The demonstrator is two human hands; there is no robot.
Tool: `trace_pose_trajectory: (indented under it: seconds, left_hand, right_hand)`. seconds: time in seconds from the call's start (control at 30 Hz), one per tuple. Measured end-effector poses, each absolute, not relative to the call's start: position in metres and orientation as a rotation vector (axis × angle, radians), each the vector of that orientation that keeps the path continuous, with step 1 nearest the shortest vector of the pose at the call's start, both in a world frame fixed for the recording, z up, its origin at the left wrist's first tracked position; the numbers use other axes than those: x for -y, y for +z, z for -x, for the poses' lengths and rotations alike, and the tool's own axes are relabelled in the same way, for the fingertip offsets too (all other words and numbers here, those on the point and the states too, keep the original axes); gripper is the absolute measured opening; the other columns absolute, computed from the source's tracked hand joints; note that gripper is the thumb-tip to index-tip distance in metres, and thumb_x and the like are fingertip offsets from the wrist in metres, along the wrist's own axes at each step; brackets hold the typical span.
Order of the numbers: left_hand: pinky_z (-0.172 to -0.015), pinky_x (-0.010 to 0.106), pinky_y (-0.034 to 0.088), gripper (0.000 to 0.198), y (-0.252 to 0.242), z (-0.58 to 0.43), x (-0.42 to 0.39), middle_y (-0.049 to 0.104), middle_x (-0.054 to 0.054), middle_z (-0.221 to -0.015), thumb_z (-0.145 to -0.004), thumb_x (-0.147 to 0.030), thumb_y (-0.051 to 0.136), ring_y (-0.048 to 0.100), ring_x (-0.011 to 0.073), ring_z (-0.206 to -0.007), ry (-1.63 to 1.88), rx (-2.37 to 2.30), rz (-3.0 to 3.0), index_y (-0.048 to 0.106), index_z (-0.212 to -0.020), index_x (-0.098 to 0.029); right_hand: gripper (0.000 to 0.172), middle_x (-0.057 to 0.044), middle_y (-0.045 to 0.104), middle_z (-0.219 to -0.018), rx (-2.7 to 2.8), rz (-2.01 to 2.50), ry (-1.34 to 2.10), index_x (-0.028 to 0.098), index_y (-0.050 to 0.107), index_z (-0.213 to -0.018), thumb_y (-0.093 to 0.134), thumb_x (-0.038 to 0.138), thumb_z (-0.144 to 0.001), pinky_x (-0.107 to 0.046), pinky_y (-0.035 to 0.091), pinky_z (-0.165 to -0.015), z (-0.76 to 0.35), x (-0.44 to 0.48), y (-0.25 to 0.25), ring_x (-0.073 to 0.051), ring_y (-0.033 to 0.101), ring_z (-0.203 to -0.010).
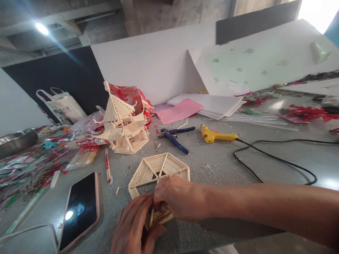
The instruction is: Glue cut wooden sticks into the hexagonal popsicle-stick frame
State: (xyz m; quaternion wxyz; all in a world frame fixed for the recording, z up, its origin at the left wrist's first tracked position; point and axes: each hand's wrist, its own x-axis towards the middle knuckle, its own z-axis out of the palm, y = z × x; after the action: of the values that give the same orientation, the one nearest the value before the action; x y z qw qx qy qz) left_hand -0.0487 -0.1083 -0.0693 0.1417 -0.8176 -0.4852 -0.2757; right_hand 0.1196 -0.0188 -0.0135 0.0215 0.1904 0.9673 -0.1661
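Note:
An octagon-like frame of thin wooden sticks lies flat on the grey table, its spokes meeting at the middle and rows of sticks filling several sections. My left hand rests on its near left edge, fingers bent around the rim. Over the near part of the frame, my right hand is closed with its fingertips pressed down next to my left fingers. Whatever the right fingertips pinch is hidden beneath the hand. Behind the frame stands a small pagoda model built of the same sticks.
Blue cutting pliers and a yellow glue gun with a black cord lie beyond the frame. A phone is at left, near bagged sticks and plastic scraps. Pink paper and white boards lie at the back.

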Motion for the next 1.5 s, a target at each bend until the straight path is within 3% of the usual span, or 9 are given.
trace_pose_trajectory:
  seconds: [0.33,0.63,1.03,1.23,1.5]
  left_hand:
    - [-0.082,0.031,0.052,0.045,-0.060,0.044,0.109,0.063,0.009,-0.110,-0.077,-0.042,0.060,0.058,0.0204,-0.103,-0.783,1.243,2.354,0.053,-0.113,-0.016]
    - [-0.069,0.028,0.048,0.030,-0.050,0.021,0.096,0.066,0.001,-0.091,-0.075,-0.032,0.063,0.058,0.0161,-0.081,-0.659,1.210,2.469,0.061,-0.104,-0.024]
    - [-0.068,0.027,0.042,0.020,-0.054,0.022,0.097,0.064,0.000,-0.082,-0.080,-0.024,0.057,0.054,0.0148,-0.075,-0.701,1.258,2.548,0.064,-0.099,-0.024]
    - [-0.067,0.026,0.043,0.020,-0.056,0.024,0.096,0.064,0.000,-0.082,-0.080,-0.025,0.058,0.054,0.0142,-0.075,-0.692,1.243,2.545,0.064,-0.099,-0.024]
    - [-0.068,0.025,0.047,0.031,-0.059,0.028,0.094,0.065,-0.001,-0.085,-0.077,-0.029,0.062,0.057,0.0139,-0.077,-0.655,1.201,2.513,0.062,-0.108,-0.026]
  right_hand:
    - [0.022,-0.003,0.063,-0.076,-3.183,-0.599,-0.451,0.014,0.067,-0.082,0.050,0.001,-0.077,-0.022,0.040,-0.072,-0.165,0.012,0.019,-0.011,0.054,-0.077]
    - [0.011,-0.004,0.060,-0.079,-3.241,-0.565,-0.236,0.015,0.062,-0.078,0.054,0.020,-0.083,-0.024,0.039,-0.074,-0.188,0.026,-0.006,-0.013,0.051,-0.081]
    - [0.012,-0.005,0.057,-0.080,-3.286,-0.302,0.062,0.012,0.060,-0.083,0.048,0.014,-0.084,-0.028,0.036,-0.071,-0.191,0.028,-0.009,-0.016,0.043,-0.076]
    - [0.014,-0.006,0.057,-0.081,-3.293,-0.332,0.008,0.011,0.061,-0.087,0.047,0.013,-0.084,-0.028,0.037,-0.072,-0.192,0.029,-0.010,-0.016,0.044,-0.077]
    - [0.022,-0.006,0.060,-0.085,-3.370,-0.495,-0.449,0.013,0.062,-0.104,0.051,0.017,-0.085,-0.027,0.040,-0.079,-0.199,0.020,-0.011,-0.014,0.050,-0.084]
